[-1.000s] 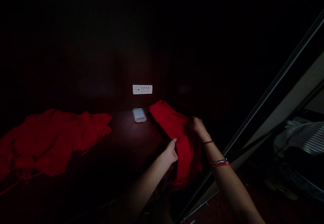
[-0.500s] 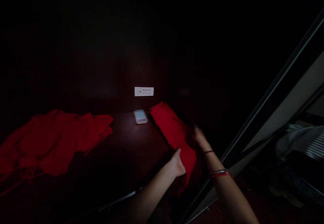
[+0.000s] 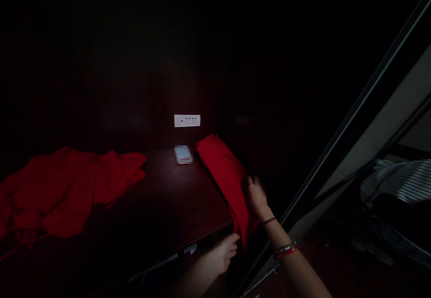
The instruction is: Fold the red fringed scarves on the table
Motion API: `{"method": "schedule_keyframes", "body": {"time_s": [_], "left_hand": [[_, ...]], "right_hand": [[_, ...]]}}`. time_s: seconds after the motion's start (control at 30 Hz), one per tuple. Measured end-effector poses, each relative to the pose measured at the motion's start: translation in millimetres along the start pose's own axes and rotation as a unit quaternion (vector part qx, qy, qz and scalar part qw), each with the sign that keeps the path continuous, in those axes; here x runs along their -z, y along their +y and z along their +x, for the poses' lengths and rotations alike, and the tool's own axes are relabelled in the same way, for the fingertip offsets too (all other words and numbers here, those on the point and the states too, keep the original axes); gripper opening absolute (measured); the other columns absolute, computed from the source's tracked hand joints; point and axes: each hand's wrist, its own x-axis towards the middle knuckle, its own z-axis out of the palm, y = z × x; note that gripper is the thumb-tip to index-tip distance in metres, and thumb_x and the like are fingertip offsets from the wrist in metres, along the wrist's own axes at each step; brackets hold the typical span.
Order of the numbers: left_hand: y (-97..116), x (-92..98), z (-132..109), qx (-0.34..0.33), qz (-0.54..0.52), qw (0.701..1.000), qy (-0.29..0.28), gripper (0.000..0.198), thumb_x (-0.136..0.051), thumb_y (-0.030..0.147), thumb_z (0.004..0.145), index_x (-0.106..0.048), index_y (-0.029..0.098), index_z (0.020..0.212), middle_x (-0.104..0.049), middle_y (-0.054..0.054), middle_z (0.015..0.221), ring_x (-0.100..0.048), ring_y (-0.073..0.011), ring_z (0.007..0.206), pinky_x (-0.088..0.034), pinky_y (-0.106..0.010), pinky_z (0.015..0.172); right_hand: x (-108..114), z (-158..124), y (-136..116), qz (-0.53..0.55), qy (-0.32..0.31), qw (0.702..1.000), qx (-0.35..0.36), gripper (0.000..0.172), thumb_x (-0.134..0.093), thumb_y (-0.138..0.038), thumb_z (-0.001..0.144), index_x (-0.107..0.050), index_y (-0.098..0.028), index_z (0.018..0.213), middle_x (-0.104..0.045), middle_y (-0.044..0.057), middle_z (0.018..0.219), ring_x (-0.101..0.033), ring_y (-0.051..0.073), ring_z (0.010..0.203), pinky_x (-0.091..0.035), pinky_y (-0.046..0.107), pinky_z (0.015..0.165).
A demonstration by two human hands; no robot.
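A folded red cloth (image 3: 224, 165) lies lengthwise along the right end of a dark wooden desktop (image 3: 188, 208), its near end hanging past the front edge. At the hanging end, my left hand (image 3: 229, 253) is closed, with thumb and curled fingers at the cloth's lower left border. My right hand (image 3: 257, 195), with bands on the wrist, grips the cloth's right side farther up; some of its fingertips are hidden in shadow. On the left side of the desktop lies a second, crumpled red cloth (image 3: 70, 190) with a thin cord trailing from it.
A small pale blurred packet (image 3: 183, 155) rests near the back wall, beneath a white power socket (image 3: 187, 120). At the right a slanting metal-edged frame (image 3: 357, 105) rises close to my right arm. Beyond it is a striped fabric item (image 3: 400, 181).
My left hand has moved down toward the cloth's hanging end. The right hand has shifted slightly down and left along the cloth's side. The whole view has shifted a little.
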Motion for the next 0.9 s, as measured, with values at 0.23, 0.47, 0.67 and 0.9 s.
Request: {"method": "schedule_keyframes", "body": {"time_s": [0.23,0.47,0.67,0.9], "left_hand": [[44.7,32.0,-21.8,-0.201,0.212,0.956,-0.011,0.006,-0.055,0.018,0.062,-0.055,0.017,0.068,-0.055,-0.001,0.062,-0.053,-0.0143,0.064,-0.036,-0.023,0.061],[74.4,21.2,-19.4,-0.177,0.141,0.974,0.006,0.019,-0.049,0.018,0.071,-0.045,0.018,0.09,-0.052,0.002,0.062,-0.054,-0.0113,0.048,-0.038,-0.024,0.055],[95.6,28.9,-1.4,-0.2,0.095,0.975,0.026,0.01,-0.04,0.017,0.077,-0.045,0.015,0.085,-0.053,0.001,0.064,-0.055,-0.01,0.057,-0.036,-0.02,0.055],[89.1,22.5,1.3,-0.196,0.118,0.973,-0.021,0.003,-0.049,0.011,0.069,-0.052,0.012,0.067,-0.058,-0.001,0.062,-0.055,-0.0098,0.05,-0.027,-0.017,0.042]], "right_hand": [[-10.7,-18.4,-11.4,0.115,0.006,0.987,0.114,0.037,-0.032,-0.03,0.082,-0.044,-0.014,0.114,-0.045,0.011,0.117,-0.036,0.019,0.111,-0.025,0.038,0.094],[-7.8,-41.0,-8.4,0.163,-0.006,0.975,0.153,0.035,-0.033,-0.03,0.082,-0.047,-0.017,0.112,-0.048,0.009,0.115,-0.04,0.017,0.109,-0.023,0.04,0.095],[-1.9,-61.5,-4.6,0.125,-0.035,0.971,0.199,0.039,-0.034,-0.03,0.082,-0.041,-0.021,0.119,-0.038,0.008,0.125,-0.029,0.019,0.117,-0.02,0.041,0.096],[5.6,-56.0,-11.0,0.183,-0.059,0.964,0.184,0.031,-0.042,-0.033,0.078,-0.056,-0.02,0.102,-0.05,0.008,0.114,-0.041,0.019,0.107,-0.025,0.038,0.094]]}}
